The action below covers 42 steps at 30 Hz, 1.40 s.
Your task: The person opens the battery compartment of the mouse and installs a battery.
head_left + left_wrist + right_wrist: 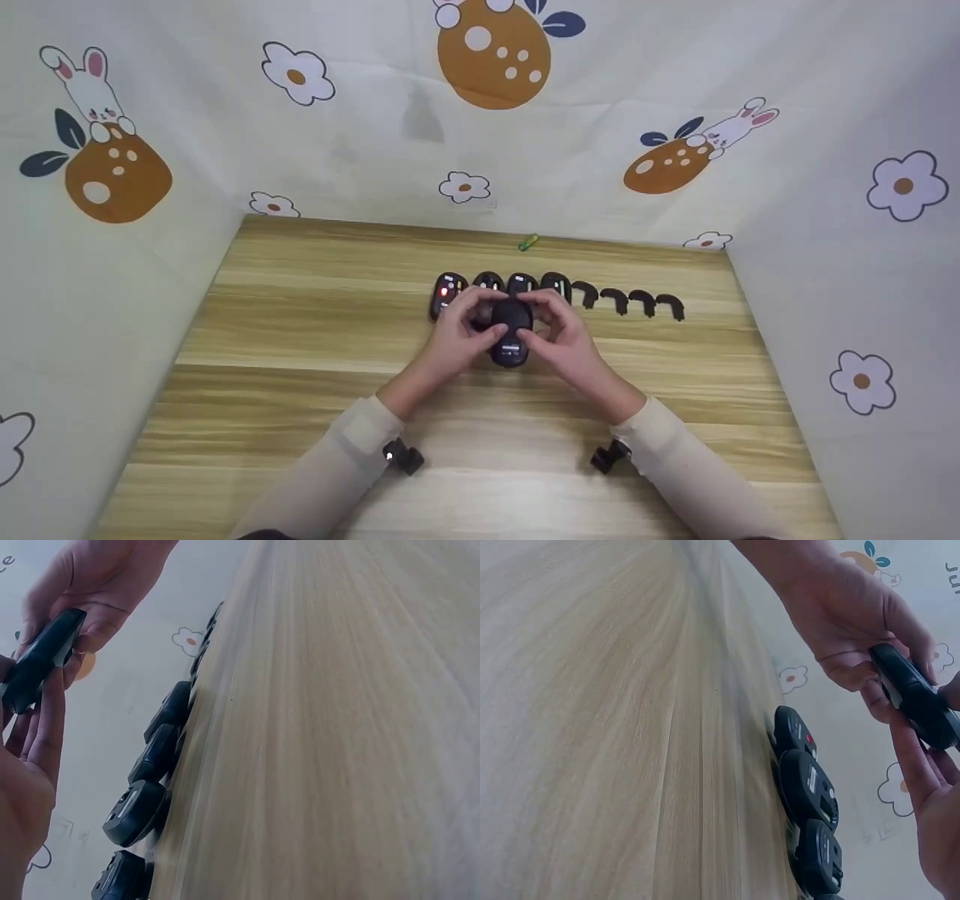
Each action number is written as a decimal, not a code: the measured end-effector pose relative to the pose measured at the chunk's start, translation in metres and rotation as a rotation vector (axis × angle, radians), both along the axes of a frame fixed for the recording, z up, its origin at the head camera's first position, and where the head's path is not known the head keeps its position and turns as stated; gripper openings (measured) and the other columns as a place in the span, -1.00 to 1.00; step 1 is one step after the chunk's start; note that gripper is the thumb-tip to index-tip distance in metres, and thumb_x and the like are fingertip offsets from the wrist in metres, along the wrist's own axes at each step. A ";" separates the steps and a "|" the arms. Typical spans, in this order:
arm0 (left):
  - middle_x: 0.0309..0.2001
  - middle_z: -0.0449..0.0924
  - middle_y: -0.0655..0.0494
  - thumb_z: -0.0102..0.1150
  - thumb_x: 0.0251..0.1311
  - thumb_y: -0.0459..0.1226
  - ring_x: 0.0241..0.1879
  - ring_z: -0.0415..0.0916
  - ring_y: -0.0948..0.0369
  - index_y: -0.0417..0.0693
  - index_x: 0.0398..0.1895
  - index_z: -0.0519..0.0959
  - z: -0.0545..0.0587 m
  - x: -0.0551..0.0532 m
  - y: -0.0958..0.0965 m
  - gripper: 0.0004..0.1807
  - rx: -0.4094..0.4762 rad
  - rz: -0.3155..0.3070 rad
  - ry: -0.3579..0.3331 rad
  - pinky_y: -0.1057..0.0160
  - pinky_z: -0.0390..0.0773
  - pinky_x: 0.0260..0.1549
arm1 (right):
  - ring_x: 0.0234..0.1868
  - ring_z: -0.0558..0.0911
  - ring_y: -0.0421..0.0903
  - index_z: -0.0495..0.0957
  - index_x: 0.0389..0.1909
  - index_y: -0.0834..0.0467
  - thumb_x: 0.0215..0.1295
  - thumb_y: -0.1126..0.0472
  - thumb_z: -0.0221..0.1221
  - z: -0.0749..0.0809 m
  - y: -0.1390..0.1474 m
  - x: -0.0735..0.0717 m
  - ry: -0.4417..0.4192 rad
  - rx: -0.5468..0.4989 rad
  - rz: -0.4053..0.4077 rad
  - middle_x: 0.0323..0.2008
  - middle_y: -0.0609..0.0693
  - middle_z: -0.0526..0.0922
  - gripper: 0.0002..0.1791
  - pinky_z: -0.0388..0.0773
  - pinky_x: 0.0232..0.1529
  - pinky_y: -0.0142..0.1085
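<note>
A black computer mouse [511,346] is held between both hands above the table, a small white label on it facing up. My left hand [466,324] grips its left side, thumb on top and fingers curled round the far end. On the other side my right hand [564,331] holds it the same way, the two thumbs close together. In the left wrist view the mouse [45,660] is tilted and raised off the wood, fingers of both hands around it. The right wrist view shows its narrow side [911,694].
Beyond the hands several black mice [448,294] lie in a row with their undersides up, partly hidden by the fingers. Several hook-shaped black covers [643,301] continue the row rightward. A green battery [529,242] lies near the back edge. Patterned cloth [360,150] walls the table [285,315].
</note>
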<state>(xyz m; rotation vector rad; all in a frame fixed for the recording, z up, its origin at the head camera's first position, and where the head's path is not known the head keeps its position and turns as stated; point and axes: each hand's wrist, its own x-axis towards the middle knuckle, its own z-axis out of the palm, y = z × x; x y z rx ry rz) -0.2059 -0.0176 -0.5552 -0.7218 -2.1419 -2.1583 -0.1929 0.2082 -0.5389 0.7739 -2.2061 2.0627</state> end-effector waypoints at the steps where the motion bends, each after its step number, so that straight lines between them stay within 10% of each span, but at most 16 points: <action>1: 0.11 0.61 -0.04 0.49 0.32 -0.44 -0.11 0.64 0.09 -0.15 0.29 0.66 0.000 0.000 0.000 -0.53 -0.001 -0.004 -0.005 0.26 0.72 -0.32 | 0.11 0.72 0.08 0.54 0.37 0.32 0.40 0.53 0.37 0.000 0.000 0.000 -0.008 0.002 -0.001 0.24 0.21 0.56 -0.46 0.83 -0.11 -0.17; 16: 0.19 0.60 -0.06 0.45 0.30 -0.46 -0.04 0.66 0.07 -0.21 0.28 0.61 -0.001 0.002 0.000 -0.52 -0.032 -0.049 -0.071 0.23 0.80 -0.25 | 0.17 0.70 0.08 0.60 0.29 0.32 0.36 0.53 0.40 0.003 0.006 -0.007 -0.006 0.070 0.064 0.18 0.26 0.58 -0.50 0.65 0.35 -0.02; 36: 0.15 0.60 -0.03 0.50 0.26 -0.43 0.00 0.60 0.06 -0.18 0.27 0.65 -0.002 0.002 -0.003 -0.51 -0.086 -0.052 -0.077 0.23 0.75 -0.21 | 0.14 0.70 0.10 0.62 0.34 0.24 0.43 0.46 0.37 0.002 0.008 -0.004 -0.098 0.072 0.025 0.25 0.21 0.61 -0.51 0.76 0.19 -0.03; 42: 0.14 0.61 0.00 0.50 0.28 -0.39 0.00 0.58 0.06 -0.15 0.28 0.65 -0.002 0.001 -0.004 -0.51 -0.103 -0.044 -0.068 0.24 0.75 -0.20 | 0.11 0.69 0.09 0.67 0.33 0.15 0.45 0.40 0.40 0.005 0.008 -0.006 0.022 0.142 -0.012 0.17 0.11 0.63 -0.53 0.78 0.12 -0.01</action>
